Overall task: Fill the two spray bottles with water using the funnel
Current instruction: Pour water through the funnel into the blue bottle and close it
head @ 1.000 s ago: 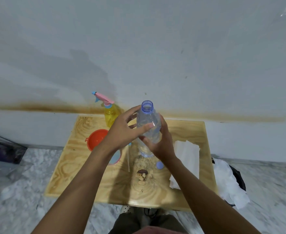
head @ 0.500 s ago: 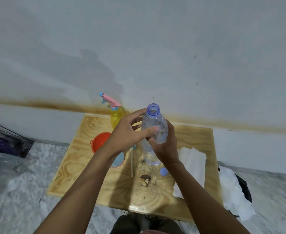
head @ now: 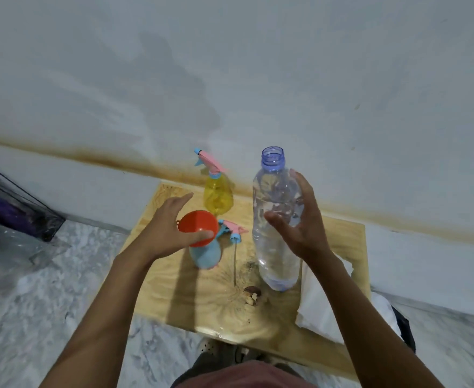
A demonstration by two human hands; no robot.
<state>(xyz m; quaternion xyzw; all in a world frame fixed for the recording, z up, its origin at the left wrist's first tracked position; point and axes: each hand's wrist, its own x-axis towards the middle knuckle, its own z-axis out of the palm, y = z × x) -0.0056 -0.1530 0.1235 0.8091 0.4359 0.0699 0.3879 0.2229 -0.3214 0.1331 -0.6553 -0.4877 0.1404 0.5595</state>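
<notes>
My right hand (head: 303, 222) grips a clear, uncapped water bottle (head: 275, 247) that stands upright at the middle of the wooden table (head: 191, 298), thumb in front and fingers round its right side. To the left an orange funnel (head: 198, 225) sits in the neck of a blue spray bottle (head: 205, 254). My left hand (head: 165, 225) is at the funnel with fingers straight; its thumb lies across the near rim. The blue bottle's pink spray head (head: 233, 231) lies beside it with its tube. A yellow spray bottle (head: 217, 197) with its head on stands at the back.
White tissue (head: 322, 303) lies on the table's right side. A brown knot (head: 252, 294) marks the wood near the water bottle's base. A dark box (head: 14, 208) sits on the marble floor at left, and white cloth (head: 384, 312) lies on the floor at right. The wall is just behind.
My left hand has let go of the water bottle and moved left to the funnel. My right hand keeps the bottle, now further right and upright. The view has moved closer.
</notes>
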